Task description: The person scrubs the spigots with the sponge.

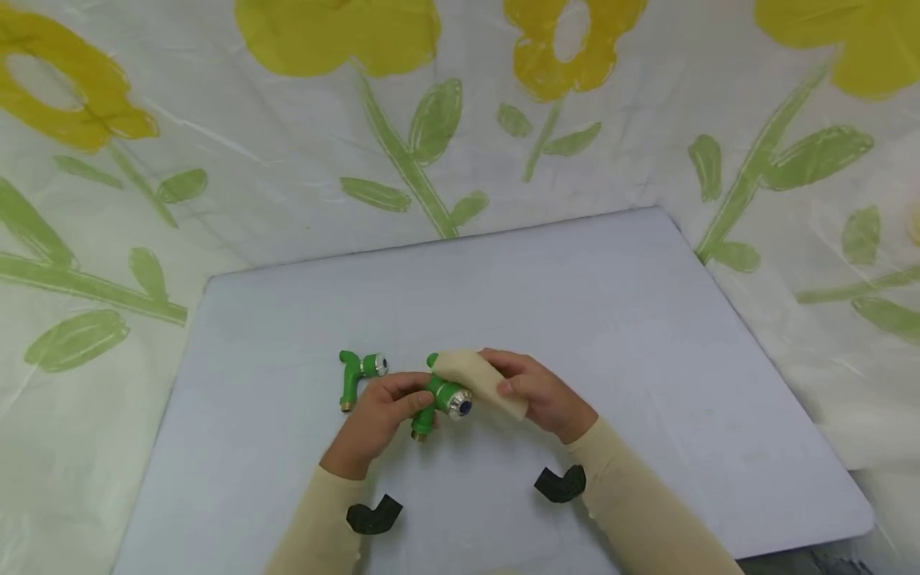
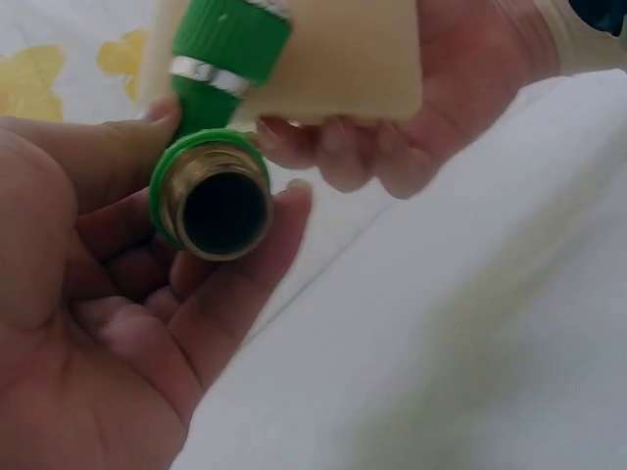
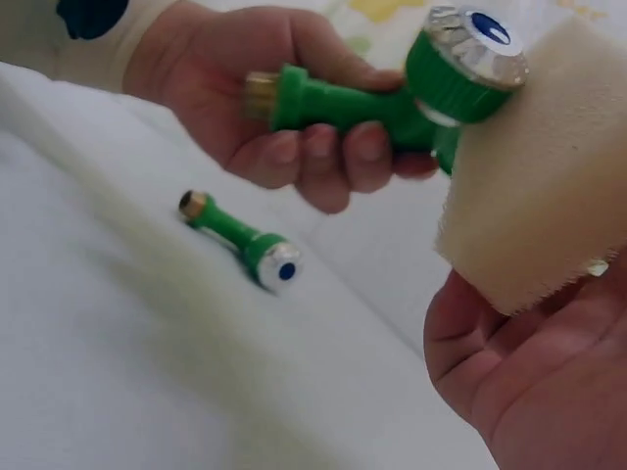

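My left hand (image 1: 381, 411) grips a green Y-shaped pipe valve (image 1: 422, 418) by its body, its brass threaded end pointing down in the head view. A silver cap with a dark blue centre (image 3: 480, 37) tops its side branch. In the right wrist view the brass thread (image 3: 261, 95) sticks out past the left palm. My right hand (image 1: 539, 391) holds a cream sponge (image 1: 470, 371), thumb on one face, and the sponge lies against the valve's upper part. That covered part is hidden; a green tip shows beyond the sponge.
A second green valve (image 1: 350, 379) of the same kind lies on the white table (image 1: 273, 319), left of the hands. A plastic sheet painted with yellow flowers (image 1: 402, 152) rises behind the table's back edge. Dark wrist mounts (image 1: 375, 515) stick out from both sleeves.
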A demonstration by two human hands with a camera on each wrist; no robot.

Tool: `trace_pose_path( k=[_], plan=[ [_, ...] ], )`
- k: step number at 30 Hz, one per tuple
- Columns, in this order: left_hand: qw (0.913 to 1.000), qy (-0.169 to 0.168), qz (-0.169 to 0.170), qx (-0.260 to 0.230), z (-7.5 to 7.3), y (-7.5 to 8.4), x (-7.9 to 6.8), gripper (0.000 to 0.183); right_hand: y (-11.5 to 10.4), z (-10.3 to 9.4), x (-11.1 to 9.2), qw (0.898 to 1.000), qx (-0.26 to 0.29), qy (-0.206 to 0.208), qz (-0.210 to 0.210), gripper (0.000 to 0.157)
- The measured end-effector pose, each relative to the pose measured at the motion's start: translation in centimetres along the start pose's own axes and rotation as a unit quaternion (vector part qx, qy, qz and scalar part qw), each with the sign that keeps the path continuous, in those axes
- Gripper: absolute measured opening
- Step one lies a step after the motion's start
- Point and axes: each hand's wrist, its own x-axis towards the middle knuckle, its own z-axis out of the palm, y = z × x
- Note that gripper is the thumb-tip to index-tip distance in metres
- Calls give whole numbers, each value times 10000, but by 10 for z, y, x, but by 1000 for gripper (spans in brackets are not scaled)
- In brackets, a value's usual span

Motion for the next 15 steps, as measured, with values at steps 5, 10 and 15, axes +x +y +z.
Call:
trace_pose_path(
  k=[5,10,15],
  plan=[
    [9954,951,46,-140,-1,-2,1,24,12,9,-4,9976,408,358,419,60],
    [9904,1381,-17,40,5,-5,5,20,11,18,6,9951,427,855,270,64],
    [9896,1413,-164,208,10,-5,5,19,5,20,13,9910,375,1279,142,59]
  ],
)
